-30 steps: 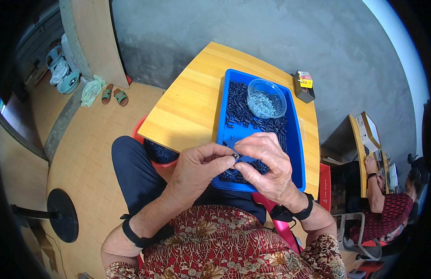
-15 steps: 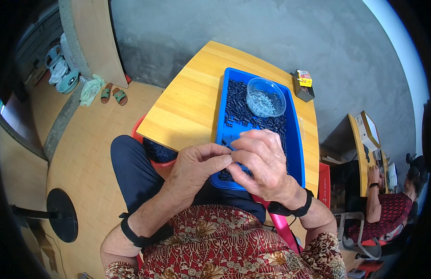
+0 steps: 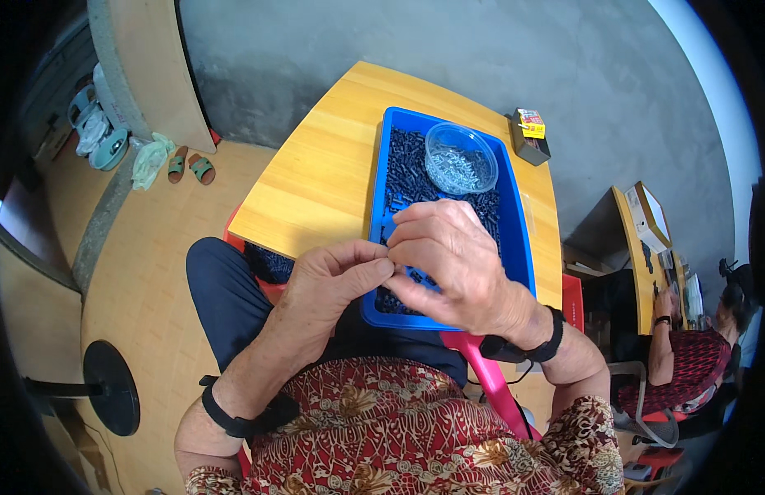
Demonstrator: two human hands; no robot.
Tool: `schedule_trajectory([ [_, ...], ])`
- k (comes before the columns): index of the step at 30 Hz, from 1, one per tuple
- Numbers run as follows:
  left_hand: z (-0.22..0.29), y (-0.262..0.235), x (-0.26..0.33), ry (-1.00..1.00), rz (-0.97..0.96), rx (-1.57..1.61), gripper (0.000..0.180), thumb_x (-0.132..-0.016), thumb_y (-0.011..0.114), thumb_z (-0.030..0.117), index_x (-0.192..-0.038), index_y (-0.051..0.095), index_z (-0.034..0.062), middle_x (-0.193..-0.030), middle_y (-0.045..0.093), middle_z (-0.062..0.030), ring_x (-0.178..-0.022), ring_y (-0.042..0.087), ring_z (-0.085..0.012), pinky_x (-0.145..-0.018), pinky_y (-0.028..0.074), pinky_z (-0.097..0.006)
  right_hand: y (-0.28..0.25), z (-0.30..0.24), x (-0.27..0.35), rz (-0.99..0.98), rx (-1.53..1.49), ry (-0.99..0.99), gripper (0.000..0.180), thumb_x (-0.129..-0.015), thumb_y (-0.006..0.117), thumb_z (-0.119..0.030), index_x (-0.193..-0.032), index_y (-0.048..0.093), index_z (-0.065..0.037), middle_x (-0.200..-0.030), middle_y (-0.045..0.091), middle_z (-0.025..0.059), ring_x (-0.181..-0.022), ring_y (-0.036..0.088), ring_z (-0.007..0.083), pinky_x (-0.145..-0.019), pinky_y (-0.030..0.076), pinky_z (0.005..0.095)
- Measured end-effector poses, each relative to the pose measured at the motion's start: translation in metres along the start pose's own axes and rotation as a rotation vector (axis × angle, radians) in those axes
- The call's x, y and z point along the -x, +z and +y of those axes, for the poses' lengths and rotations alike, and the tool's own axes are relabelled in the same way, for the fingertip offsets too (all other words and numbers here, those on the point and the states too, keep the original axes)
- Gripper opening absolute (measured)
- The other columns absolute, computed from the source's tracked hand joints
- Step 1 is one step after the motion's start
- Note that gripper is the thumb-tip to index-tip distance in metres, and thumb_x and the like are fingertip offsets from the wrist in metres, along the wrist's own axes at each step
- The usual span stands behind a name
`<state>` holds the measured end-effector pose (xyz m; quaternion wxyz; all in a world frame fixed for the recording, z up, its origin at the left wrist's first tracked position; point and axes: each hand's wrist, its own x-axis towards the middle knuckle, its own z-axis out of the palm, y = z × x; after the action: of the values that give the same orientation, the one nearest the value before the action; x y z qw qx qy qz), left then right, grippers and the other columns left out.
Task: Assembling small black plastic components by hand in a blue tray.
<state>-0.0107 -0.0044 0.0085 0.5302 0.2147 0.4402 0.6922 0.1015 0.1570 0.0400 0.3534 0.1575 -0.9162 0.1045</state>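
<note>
My left hand (image 3: 337,276) and my right hand (image 3: 453,260) meet fingertip to fingertip above the near part of a blue tray (image 3: 527,256). Both are closed in a pinch. Whatever lies between the fingertips is too small and too covered to name. Many small black cylindrical pieces (image 3: 406,161) fill much of the tray, and a patch of its blue bottom shows left of my right hand. A round clear plastic tub (image 3: 461,158) with small shiny metal parts sits on the black pieces at the tray's far end.
The tray lies on a yellow wooden table (image 3: 312,177). A dark box (image 3: 529,144) with a yellow packet stands at the far right corner. Below the table's left edge is a red bucket (image 3: 271,293) of black pieces. Another person (image 3: 675,363) sits at a desk on the right.
The whole view has shifted slightly, so the table and tray appear a little higher and further left. My hands stay pinched together at the fingertips.
</note>
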Motion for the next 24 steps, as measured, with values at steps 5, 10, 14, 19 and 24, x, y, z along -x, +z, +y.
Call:
schedule_trajectory([
  [5, -0.006, -0.005, -0.004, 0.17, 0.024, -0.024, 0.016, -0.092, 0.063, 0.014, -0.101, 0.065, 0.0007, -0.094, 0.068, -0.0062, -0.084, 0.063, -0.0112, -0.075, 0.053, -0.026, -0.034, 0.03, -0.013, -0.115, -0.232, 0.38, 0.029, -0.076, 0.075, -0.012, -0.099, 0.064, 0.001, -0.09, 0.065, 0.0095, -0.088, 0.062, 0.0243, -0.08, 0.05, 0.0331],
  [10, -0.002, -0.002, -0.004, 0.192, 0.044, -0.08, 0.016, -0.092, 0.063, 0.013, -0.101, 0.065, -0.0006, -0.096, 0.067, -0.0071, -0.087, 0.062, -0.0119, -0.08, 0.053, -0.028, -0.038, 0.069, 0.017, -0.432, -0.411, 0.785, 0.018, -0.088, 0.066, -0.011, -0.102, 0.064, 0.001, -0.089, 0.067, 0.0047, -0.086, 0.062, 0.0127, -0.079, 0.051, 0.0284],
  [14, 0.001, 0.002, 0.0, 0.21, 0.07, -0.143, 0.017, -0.092, 0.063, 0.015, -0.1, 0.066, 0.0001, -0.095, 0.067, -0.0067, -0.088, 0.061, -0.0114, -0.084, 0.049, -0.027, -0.029, 0.07, 0.027, -0.594, -0.301, 0.695, 0.013, -0.086, 0.063, -0.007, -0.097, 0.064, 0.001, -0.084, 0.067, 0.011, -0.08, 0.065, 0.0218, -0.073, 0.052, 0.0351],
  [19, 0.005, 0.001, 0.003, 0.187, 0.134, -0.219, 0.02, -0.09, 0.066, 0.02, -0.098, 0.067, 0.0011, -0.093, 0.068, -0.0065, -0.089, 0.061, -0.0113, -0.087, 0.045, -0.027, -0.022, 0.079, 0.029, -0.773, -0.14, 0.543, 0.015, -0.081, 0.064, -0.002, -0.096, 0.064, 0.001, -0.087, 0.068, 0.0139, -0.08, 0.068, 0.0275, -0.071, 0.053, 0.0365],
  [24, 0.004, 0.001, 0.001, 0.176, 0.163, -0.257, 0.022, -0.089, 0.067, 0.022, -0.097, 0.067, 0.0014, -0.092, 0.069, -0.0059, -0.088, 0.06, -0.0107, -0.088, 0.044, -0.027, -0.015, 0.075, 0.041, -0.873, -0.203, 0.521, 0.01, -0.078, 0.063, -0.002, -0.088, 0.063, -0.002, -0.079, 0.066, 0.0151, -0.077, 0.066, 0.0334, -0.067, 0.05, 0.0413],
])
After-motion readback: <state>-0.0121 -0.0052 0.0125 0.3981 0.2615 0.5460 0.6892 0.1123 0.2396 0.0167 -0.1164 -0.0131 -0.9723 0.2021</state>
